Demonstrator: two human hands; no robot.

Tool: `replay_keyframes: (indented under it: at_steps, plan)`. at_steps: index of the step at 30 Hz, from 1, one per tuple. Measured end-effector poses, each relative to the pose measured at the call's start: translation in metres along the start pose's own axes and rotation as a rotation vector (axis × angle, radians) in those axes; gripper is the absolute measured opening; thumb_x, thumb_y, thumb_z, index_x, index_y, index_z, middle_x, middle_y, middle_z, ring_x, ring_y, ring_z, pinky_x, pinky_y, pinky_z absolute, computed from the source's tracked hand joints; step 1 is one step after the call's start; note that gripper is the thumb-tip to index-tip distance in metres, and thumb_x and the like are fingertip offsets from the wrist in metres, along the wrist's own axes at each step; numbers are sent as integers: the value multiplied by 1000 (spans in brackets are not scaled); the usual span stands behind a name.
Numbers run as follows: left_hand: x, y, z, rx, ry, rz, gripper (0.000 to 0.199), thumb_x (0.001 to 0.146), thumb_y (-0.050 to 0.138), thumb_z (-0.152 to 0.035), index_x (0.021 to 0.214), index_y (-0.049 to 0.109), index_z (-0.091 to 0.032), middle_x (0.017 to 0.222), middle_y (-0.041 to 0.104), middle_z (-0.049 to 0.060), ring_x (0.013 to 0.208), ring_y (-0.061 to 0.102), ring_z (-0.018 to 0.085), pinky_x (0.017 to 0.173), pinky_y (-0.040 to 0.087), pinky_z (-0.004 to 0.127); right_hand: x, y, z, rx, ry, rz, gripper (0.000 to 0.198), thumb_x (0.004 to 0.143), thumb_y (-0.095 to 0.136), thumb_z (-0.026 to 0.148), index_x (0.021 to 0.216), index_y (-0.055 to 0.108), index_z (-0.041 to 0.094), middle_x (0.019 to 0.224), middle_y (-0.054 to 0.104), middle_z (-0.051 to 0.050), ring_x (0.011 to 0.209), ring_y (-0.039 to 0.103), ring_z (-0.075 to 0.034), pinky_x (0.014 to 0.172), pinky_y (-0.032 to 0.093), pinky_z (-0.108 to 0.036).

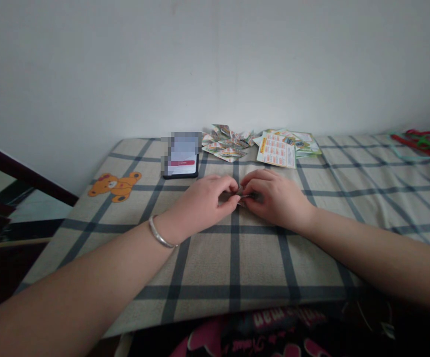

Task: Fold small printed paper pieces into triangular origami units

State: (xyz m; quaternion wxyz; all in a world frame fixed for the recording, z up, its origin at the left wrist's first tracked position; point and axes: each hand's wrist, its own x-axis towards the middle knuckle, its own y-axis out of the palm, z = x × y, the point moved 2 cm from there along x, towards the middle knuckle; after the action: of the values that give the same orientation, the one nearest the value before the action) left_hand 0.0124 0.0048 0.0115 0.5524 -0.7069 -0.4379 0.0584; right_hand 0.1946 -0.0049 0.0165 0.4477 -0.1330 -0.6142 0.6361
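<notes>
Both hands meet above the middle of the checked tablecloth [207, 258], fingertips almost touching. My left hand [211, 196], with a silver bangle at the wrist, is closed in a pinch between thumb and fingers. My right hand [274, 196] is closed the same way from the other side. Between them shows a sliver of a small piece of paper [242, 197], mostly hidden by the fingers. Just beyond lie a heap of folded printed papers [227, 144] and, to their right, several flat printed sheets [277, 148].
A phone [182, 166] with a lit, partly blurred screen lies left of the papers. An orange teddy bear cutout [115, 187] is at the left. Red and green items [421, 145] sit at the far right. The wall [215, 64] borders the table's back.
</notes>
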Motion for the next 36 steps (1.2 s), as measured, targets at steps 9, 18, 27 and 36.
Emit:
replay_keyframes:
  at_steps: [9,18,27,36]
  plan:
    - [0,-1,-1,41,12,13,8,87,55,-22,93,58,-18,89,65,2,87,59,18,79,47,33,2,3,1,-1,23,5,6,82,62,22,84,67,18,104,67,-4,97,60,-21,84,49,-33]
    - [0,-2,-2,102,22,-5,8,87,55,-22,92,59,-17,88,65,3,85,60,18,78,46,32,4,3,0,-37,66,33,10,77,61,21,85,64,16,101,67,-7,96,60,-23,86,48,-35]
    - [0,-1,-2,114,31,-4,9,88,55,-23,94,59,-17,90,66,3,87,61,19,80,47,33,4,3,-3,9,6,33,6,78,59,19,82,63,17,102,67,-8,96,59,-22,86,47,-34]
    - [1,-2,-1,133,107,50,13,91,49,-17,89,62,-17,96,68,3,95,60,18,88,46,34,0,3,-10,61,-44,33,15,79,62,29,87,56,18,94,65,-7,88,59,-21,80,46,-33]
